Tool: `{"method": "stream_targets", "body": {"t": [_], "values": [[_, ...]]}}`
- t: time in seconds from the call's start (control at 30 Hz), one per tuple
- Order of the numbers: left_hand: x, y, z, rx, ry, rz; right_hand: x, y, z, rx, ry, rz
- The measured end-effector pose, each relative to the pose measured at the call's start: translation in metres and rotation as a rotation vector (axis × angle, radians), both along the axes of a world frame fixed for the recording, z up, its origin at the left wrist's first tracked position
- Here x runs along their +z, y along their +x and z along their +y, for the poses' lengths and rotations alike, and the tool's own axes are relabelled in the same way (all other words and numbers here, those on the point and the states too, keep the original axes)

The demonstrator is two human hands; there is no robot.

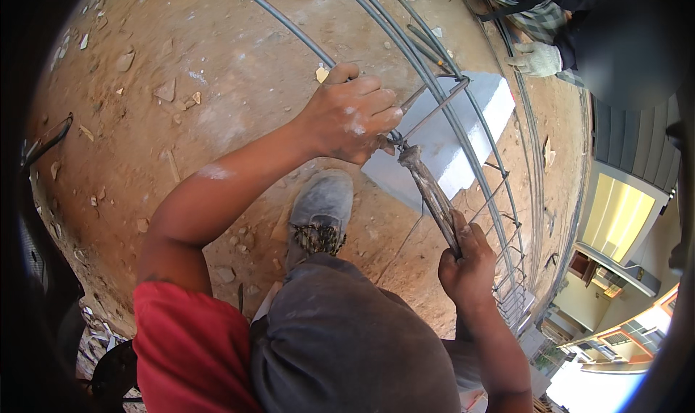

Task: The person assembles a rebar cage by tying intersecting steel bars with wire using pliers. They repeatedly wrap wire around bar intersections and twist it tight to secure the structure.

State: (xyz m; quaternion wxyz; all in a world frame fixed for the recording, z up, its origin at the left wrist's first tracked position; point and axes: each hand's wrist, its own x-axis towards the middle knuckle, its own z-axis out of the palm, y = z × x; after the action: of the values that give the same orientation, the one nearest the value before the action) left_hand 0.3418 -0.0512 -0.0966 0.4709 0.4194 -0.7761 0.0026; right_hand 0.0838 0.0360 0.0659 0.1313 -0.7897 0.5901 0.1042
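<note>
My left hand [353, 116] is closed round a steel rebar [286, 23] where the bar meets a thin crosswise stirrup [438, 109]. In my right hand [469, 262] are the long, worn handles of tying pincers [433, 196], held closed together. The head of the pincers touches the joint of bar and stirrup, right beside my left fingertips. Any tie wire there is too small to make out clearly. Beneath the joint lies a white block [389, 170], partly covered by my left hand and the bars.
More long bars [405, 40] of the cage run along my right, with stirrups farther down. At the upper right another person's gloved hand [537, 60] is near thin rods. My shoe [322, 203] stands on dirt strewn with stones [125, 61]. A building [622, 214] is at the right.
</note>
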Motion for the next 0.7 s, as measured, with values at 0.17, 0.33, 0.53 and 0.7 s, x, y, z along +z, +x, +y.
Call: {"method": "stream_targets", "body": {"t": [0.17,0.33,0.53,0.7], "values": [[-0.003,-0.002,-0.007,0.017,-0.084,0.008,-0.015,0.019,0.030,-0.054,0.022,-0.136],[-0.002,-0.003,-0.006,0.018,-0.070,0.008,-0.009,0.033,0.035,-0.141,0.176,-0.221],[-0.003,-0.004,-0.007,0.029,-0.092,0.014,-0.003,0.047,0.029,-0.923,0.922,-0.866],[-0.004,-0.002,-0.006,0.023,-0.080,-0.004,-0.014,0.036,0.016,-0.991,1.014,-0.742]]}}
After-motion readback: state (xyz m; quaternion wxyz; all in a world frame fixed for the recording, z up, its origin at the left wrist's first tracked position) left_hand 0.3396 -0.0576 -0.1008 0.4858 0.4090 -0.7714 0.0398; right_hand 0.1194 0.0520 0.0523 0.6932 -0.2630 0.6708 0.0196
